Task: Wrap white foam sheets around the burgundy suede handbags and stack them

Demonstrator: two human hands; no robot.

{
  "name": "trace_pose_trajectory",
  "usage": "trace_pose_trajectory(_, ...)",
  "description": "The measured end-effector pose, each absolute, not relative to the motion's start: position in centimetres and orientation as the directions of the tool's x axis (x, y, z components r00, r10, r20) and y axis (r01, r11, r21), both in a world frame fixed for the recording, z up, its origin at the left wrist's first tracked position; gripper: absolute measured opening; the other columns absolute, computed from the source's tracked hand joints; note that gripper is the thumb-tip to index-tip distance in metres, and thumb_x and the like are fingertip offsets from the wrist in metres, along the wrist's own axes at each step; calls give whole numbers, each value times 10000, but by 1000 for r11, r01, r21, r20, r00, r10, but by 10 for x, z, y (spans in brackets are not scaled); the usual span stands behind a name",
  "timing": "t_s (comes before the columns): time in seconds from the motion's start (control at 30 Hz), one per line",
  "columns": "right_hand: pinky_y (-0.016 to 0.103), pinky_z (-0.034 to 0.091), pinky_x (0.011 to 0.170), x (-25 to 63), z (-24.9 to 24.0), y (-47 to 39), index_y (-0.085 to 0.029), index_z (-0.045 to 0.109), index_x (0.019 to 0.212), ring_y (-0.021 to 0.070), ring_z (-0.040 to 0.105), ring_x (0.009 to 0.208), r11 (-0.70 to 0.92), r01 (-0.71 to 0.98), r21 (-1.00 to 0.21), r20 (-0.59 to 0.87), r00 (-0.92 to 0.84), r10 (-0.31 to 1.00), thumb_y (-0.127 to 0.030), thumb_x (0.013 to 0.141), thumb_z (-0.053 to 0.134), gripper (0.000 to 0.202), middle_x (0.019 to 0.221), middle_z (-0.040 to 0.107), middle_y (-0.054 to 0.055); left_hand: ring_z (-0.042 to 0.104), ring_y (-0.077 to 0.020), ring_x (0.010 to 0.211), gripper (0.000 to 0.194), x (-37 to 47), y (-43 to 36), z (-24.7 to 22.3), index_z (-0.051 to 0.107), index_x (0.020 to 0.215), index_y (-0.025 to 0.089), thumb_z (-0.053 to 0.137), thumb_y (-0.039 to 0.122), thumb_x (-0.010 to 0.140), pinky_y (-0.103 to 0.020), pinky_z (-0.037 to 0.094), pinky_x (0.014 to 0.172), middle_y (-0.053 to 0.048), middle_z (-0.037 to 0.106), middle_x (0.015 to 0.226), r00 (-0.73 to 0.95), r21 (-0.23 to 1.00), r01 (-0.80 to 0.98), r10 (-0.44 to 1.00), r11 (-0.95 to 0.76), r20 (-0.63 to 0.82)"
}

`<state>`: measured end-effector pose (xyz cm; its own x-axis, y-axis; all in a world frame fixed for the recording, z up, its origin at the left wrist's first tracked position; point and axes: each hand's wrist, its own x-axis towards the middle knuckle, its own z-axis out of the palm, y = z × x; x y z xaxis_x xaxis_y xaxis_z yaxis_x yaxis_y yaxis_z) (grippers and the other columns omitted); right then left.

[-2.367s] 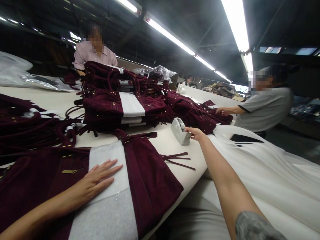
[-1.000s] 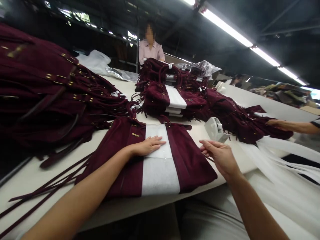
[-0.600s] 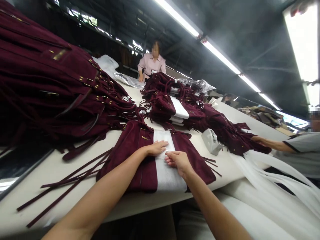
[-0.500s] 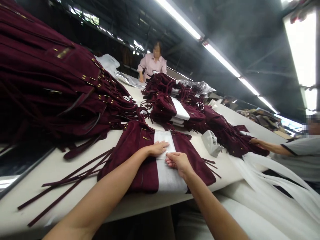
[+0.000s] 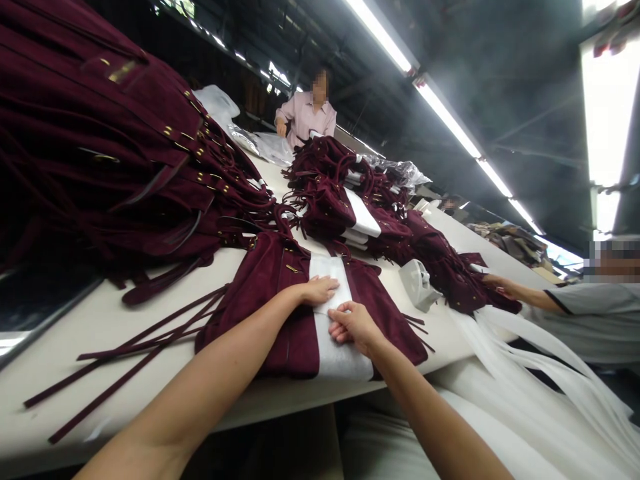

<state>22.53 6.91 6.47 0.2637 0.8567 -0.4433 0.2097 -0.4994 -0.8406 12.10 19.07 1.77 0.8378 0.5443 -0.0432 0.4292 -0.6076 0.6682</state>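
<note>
A dark red bag (image 5: 250, 293) lies on the pale table in front of me, its long thin straps spread out to the left. Around its middle runs a white band (image 5: 343, 360). My left hand (image 5: 321, 291) rests flat on the upper part of the band, palm down. Just right of it, my right hand (image 5: 353, 325) has its fingers curled, thumb and forefinger pinched at the band's overlapping edge. Anything small between those fingertips is too hard to make out.
Dark red bags are heaped at left (image 5: 125, 147) and behind (image 5: 330, 207). A white tape dispenser (image 5: 420, 285) stands right of the bag. White sheeting (image 5: 500, 400) hangs at the right edge. One person stands behind the table; another person's arm (image 5: 530, 295) reaches in from the right.
Both hands stay on the band with almost no movement. The view has shifted slightly. The far person's hand has lifted from the table.
</note>
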Motion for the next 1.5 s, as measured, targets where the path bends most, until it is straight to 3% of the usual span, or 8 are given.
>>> trace_pose_trajectory(0.2,142,180,275,245,70,64,-213,442,674,66,362,257,-479,551,-683,-530,78,844,-289,836,685,302,360,513,-65,145,-253,1472,514,121,192,15,332,1450,200,293,278,943,-511,87,1179,-91,264,1577,841,661,423,540,-620,-32)
trace_pose_trajectory(0.33,190,305,352,256,83,51,-215,488,651,101,453,338,-248,783,-571,-366,28,930,-298,778,736,291,402,523,-59,137,-264,1474,513,121,190,16,346,1444,168,294,274,945,-514,92,1179,-110,247,1579,832,674,427,554,-603,-31)
trace_pose_trajectory(0.47,324,535,789,264,81,38,-236,650,1003,222,674,893,216,868,-448,159,-160,974,-333,892,600,156,974,715,55,139,-263,1475,513,122,190,16,362,1438,139,314,262,942,-496,88,1185,-116,259,1575,824,700,426,566,-573,-38)
trace_pose_trajectory(0.6,459,347,1124,273,58,37,-236,461,1417,251,420,1351,424,851,-312,167,-390,906,-295,973,430,449,1437,492,86,132,-238,1478,507,122,191,15,358,1443,166,315,243,943,-471,65,1193,-90,259,1581,817,716,430,575,-550,-49)
trace_pose_trajectory(0.87,490,188,1186,264,49,51,-143,346,1491,231,301,1422,418,891,-178,65,-413,908,-329,1009,353,516,1466,448,123,112,-211,1481,544,120,192,16,335,1464,157,320,209,923,-425,40,1203,-75,247,1585,804,719,456,589,-525,-80)
trace_pose_trajectory(1.23,486,81,1202,259,61,29,-61,247,1513,233,119,1474,370,880,-299,-59,-404,913,-463,1031,254,627,1575,209,145,138,-217,1479,663,123,191,13,302,1483,78,201,394,909,-457,47,1201,-114,218,1584,765,619,528,643,-582,-47)
trace_pose_trajectory(1.37,442,173,1193,272,85,4,-100,347,1483,221,245,1443,401,847,-350,-56,-446,893,-490,1025,270,607,1539,322,132,122,-227,1479,710,122,191,9,303,1489,85,208,482,908,-461,49,1200,-109,205,1585,768,594,534,639,-602,-44)
trace_pose_trajectory(1.5,419,190,1187,318,98,17,-136,457,1426,226,271,1433,160,958,-236,134,-131,982,-458,998,394,540,1517,377,115,138,-217,1475,699,121,191,12,302,1495,113,203,499,921,-445,65,1203,-95,217,1582,776,584,529,629,-615,-40)
